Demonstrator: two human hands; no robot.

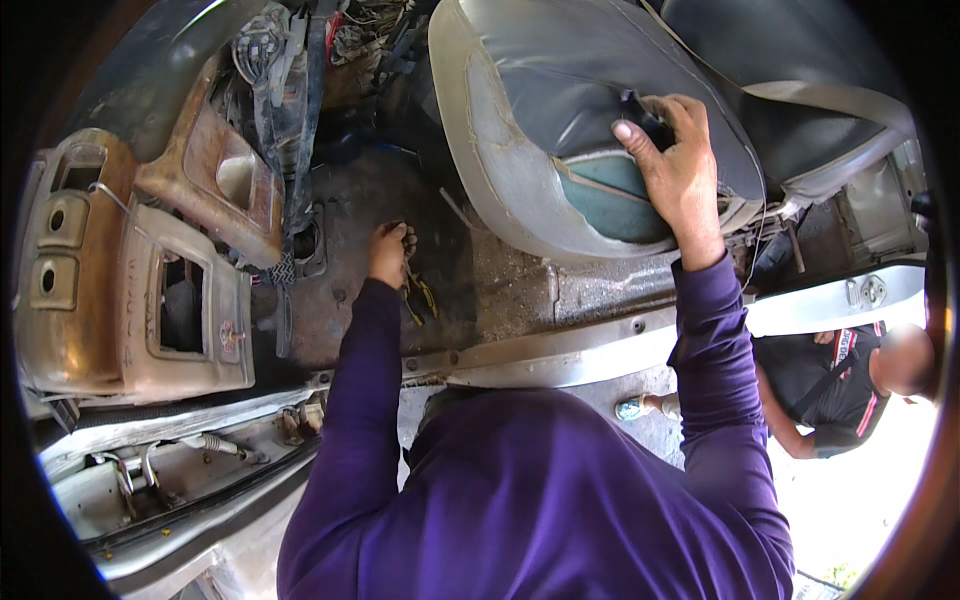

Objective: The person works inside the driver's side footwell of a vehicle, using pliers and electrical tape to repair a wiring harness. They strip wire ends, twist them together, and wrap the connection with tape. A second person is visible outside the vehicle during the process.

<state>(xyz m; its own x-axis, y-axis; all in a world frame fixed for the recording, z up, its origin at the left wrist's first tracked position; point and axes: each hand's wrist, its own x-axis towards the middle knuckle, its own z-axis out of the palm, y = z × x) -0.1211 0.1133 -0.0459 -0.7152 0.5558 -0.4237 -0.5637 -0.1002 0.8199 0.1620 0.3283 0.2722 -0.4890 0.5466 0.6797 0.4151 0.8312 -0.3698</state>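
Note:
A car seat (pixel 490 130) with worn grey sides tilts in the vehicle's doorway. Its dark seat cover (pixel 580 105) is pulled back at the near corner, and blue-green foam (pixel 605 205) shows beneath. My right hand (pixel 685 165) is closed on the loose edge of that cover, thumb stretched along it; the fingertips are partly hidden by the folded material. Over the floor, my left hand (pixel 392 253) is closed around pliers (pixel 422 297), whose yellow and black handles stick out below the fist. The jaws are hidden.
Worn, loosened dashboard and console trim (pixel 200 300) is at the left, beside bundled wires (pixel 265 50). A second dark seat (pixel 810 90) stands at the far right. The metal door sill (pixel 560 360) runs before me. Another person (pixel 820 385) is outside at the right.

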